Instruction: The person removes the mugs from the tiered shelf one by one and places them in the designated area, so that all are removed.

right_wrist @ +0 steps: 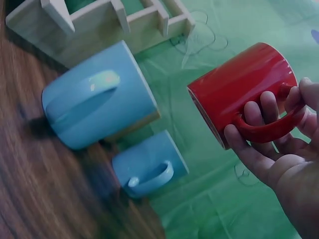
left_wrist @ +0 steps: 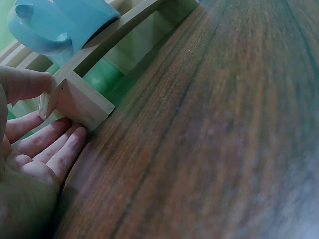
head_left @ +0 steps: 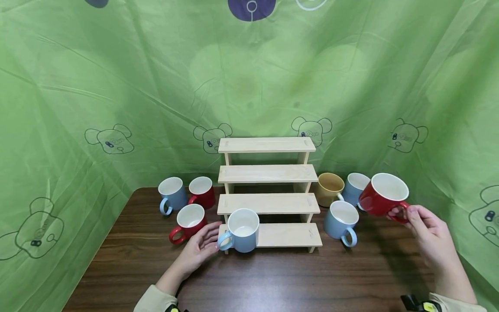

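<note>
A light-blue mug (head_left: 243,230) stands at the left end of the lowest step of a pale wooden tiered stand (head_left: 288,235). Close to its handle, my left hand (head_left: 201,247) has its fingers loosely extended. The left wrist view shows the thumb (left_wrist: 30,84) and fingers right at the end of the step's board, with the blue mug (left_wrist: 65,25) above. At the right, my right hand (head_left: 430,236) grips a red mug (head_left: 376,199) by its handle. That red mug (right_wrist: 244,87) is raised and tilted, its white inside facing up in the head view.
Left of the stand are a blue mug (head_left: 173,195) and two red mugs, one behind (head_left: 202,195) and one in front (head_left: 191,221). On the right stand a yellow mug (head_left: 329,190) and two blue mugs (head_left: 341,221). Green printed cloth (head_left: 249,86) hangs behind the wooden table (head_left: 265,281).
</note>
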Tool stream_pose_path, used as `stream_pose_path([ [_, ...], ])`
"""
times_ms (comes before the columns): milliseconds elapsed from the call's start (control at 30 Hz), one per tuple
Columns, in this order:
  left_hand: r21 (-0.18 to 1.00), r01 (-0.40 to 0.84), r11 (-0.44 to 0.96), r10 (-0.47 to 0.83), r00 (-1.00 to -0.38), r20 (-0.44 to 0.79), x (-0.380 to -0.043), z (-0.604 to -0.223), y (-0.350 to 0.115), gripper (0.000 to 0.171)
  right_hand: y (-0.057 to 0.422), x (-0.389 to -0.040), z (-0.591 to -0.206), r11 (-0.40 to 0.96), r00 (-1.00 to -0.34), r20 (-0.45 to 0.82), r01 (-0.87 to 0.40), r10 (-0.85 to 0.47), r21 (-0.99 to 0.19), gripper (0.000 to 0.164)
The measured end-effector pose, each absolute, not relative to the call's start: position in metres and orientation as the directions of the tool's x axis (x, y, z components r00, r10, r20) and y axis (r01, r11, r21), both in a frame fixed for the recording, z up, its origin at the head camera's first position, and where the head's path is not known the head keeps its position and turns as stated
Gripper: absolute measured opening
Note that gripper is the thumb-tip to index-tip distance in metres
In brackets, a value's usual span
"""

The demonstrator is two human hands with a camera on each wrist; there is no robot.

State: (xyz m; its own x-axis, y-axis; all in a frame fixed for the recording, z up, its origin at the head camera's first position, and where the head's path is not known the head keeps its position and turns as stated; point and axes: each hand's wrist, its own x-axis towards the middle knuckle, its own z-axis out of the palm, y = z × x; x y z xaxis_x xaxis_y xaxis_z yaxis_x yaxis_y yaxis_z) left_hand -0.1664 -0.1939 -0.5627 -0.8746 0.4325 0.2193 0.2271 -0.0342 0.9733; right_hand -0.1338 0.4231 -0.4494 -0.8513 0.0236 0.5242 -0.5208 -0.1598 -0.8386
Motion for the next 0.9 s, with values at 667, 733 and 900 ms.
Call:
stream_pose_path([
  [667,0.972,0.231,-0.038,0.429,-0.875,0.224,-0.167,-0.565,-0.193,0.065,0.469,-0.133,-0.486,-0.102,-0.931,0.362,-0.356,-0.049,-0.929,0.040],
  [733,0.973,0.229,-0.034,0.426,-0.877,0.221,-0.167,-0.565,-0.194,0.065,0.471,-0.134,-0.491,-0.122,-0.932,0.357,-0.348,-0.060,-0.930,0.040],
  [900,0.973,0.226,-0.033,0.426,-0.878,0.219,-0.166,-0.565,-0.195,0.065,0.478,-0.133,-0.506,-0.282,-0.918,0.383,-0.342,-0.104,-0.896,0.044],
])
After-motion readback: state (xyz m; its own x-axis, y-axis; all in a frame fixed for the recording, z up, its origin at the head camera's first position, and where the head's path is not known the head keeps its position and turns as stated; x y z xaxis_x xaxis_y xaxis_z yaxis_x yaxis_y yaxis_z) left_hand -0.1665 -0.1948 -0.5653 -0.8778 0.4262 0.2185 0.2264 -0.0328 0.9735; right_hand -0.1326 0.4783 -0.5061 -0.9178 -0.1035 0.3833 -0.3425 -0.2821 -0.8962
